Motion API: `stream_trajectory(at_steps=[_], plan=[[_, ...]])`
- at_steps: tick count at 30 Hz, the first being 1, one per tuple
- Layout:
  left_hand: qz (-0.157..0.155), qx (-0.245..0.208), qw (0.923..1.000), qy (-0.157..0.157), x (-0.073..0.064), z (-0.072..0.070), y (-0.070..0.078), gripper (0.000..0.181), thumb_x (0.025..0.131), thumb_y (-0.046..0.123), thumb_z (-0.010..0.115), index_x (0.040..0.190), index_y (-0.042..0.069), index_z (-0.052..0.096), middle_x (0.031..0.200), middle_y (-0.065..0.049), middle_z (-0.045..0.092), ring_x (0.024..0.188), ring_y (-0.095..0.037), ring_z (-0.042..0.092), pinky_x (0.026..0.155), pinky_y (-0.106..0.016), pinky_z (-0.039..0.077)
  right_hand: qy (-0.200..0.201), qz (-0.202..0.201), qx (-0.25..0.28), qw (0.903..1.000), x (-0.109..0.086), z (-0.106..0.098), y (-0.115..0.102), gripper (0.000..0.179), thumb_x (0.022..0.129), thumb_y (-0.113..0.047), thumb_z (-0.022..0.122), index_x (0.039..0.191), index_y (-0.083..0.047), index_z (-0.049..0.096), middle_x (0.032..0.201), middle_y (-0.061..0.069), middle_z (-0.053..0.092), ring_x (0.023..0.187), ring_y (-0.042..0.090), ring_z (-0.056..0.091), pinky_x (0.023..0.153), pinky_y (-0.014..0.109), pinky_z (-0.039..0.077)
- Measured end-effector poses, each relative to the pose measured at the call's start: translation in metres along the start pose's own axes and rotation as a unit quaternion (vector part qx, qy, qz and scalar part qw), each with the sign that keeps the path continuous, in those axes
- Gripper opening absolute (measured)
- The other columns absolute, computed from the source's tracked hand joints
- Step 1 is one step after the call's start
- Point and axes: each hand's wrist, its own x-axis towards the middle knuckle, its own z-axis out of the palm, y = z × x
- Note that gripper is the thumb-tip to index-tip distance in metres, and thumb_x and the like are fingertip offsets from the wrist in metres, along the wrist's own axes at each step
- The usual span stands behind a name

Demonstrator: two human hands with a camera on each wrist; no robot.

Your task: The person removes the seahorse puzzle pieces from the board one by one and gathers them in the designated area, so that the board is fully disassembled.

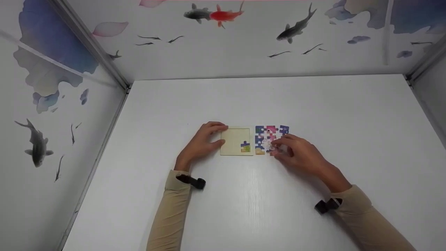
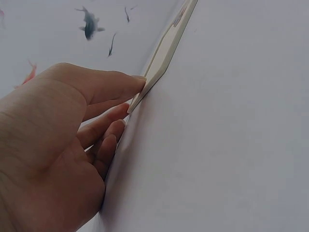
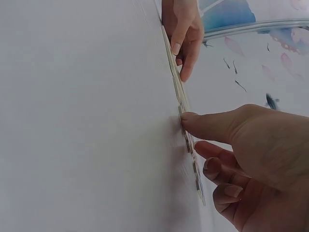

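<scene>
In the head view a square, pale wooden puzzle tray [image 1: 232, 141] lies flat, with one blue-and-green jigsaw piece [image 1: 245, 148] in its lower right corner. My left hand [image 1: 204, 141] holds the tray at its left side, thumb on the left edge and forefinger at the upper left corner. To the tray's right lie several colourful jigsaw pieces [image 1: 259, 130] in loose rows. Over them, my right hand [image 1: 299, 153] pinches a puzzle piece in the lower middle between thumb and forefinger; the fingers partly hide it. The right wrist view shows the right thumb [image 3: 193, 123] against the pieces' edges.
A white tabletop [image 1: 230, 209] extends around the tray and pieces. White panels [image 1: 230, 52] with painted fish and petals stand along the back and left. Each sleeve cuff carries a small black wrist camera [image 1: 198, 183].
</scene>
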Motion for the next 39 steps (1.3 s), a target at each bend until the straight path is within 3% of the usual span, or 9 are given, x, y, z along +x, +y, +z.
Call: stream_trajectory(at_steps=[4,17,23,33,39], plan=[[-0.001,-0.004,1.0000,-0.001,0.000,0.000,0.000,0.050,0.104,0.020,0.073,0.152,0.012,0.063,0.159,-0.009,0.053,0.153,-0.029,0.043,0.129,-0.049,0.036,-0.006,0.016,0.011,0.9998,0.001,0.001,0.000,0.035,0.098,-0.029,0.083,0.131,-0.018,0.078,0.106,0.000,0.072,0.080,0.014,0.056,0.068,0.027,0.046],[-0.002,0.007,1.0000,0.001,0.001,0.000,-0.002,0.048,0.105,0.021,0.073,0.152,0.014,0.063,0.157,-0.008,0.055,0.152,-0.028,0.045,0.128,-0.049,0.036,0.005,0.014,0.006,0.9999,0.009,0.003,-0.006,0.038,0.097,-0.026,0.084,0.134,-0.017,0.076,0.110,0.002,0.071,0.085,0.017,0.058,0.072,0.029,0.048],[-0.001,0.008,1.0000,0.000,0.000,0.000,-0.001,0.048,0.105,0.020,0.073,0.152,0.013,0.063,0.158,-0.009,0.054,0.151,-0.030,0.046,0.127,-0.050,0.037,-0.001,-0.001,0.016,0.9999,0.024,0.009,-0.022,0.042,0.095,-0.019,0.086,0.136,-0.018,0.075,0.114,0.004,0.072,0.088,0.018,0.062,0.076,0.031,0.052],[0.003,0.006,1.0000,0.002,-0.001,0.001,-0.003,0.046,0.106,0.021,0.072,0.151,0.012,0.064,0.157,-0.009,0.055,0.150,-0.029,0.046,0.127,-0.049,0.038,-0.060,-0.026,0.038,0.9972,0.053,0.028,-0.056,0.044,0.098,-0.018,0.081,0.141,-0.016,0.071,0.132,0.008,0.070,0.098,0.022,0.064,0.086,0.038,0.059],[0.011,0.002,0.9999,0.006,0.000,-0.001,-0.001,0.047,0.105,0.021,0.073,0.150,0.011,0.065,0.156,-0.009,0.055,0.149,-0.030,0.045,0.127,-0.050,0.037,-0.062,-0.034,0.015,0.9974,0.059,0.032,-0.061,0.041,0.101,-0.023,0.078,0.141,-0.016,0.072,0.129,0.008,0.070,0.089,0.020,0.061,0.076,0.035,0.054]])
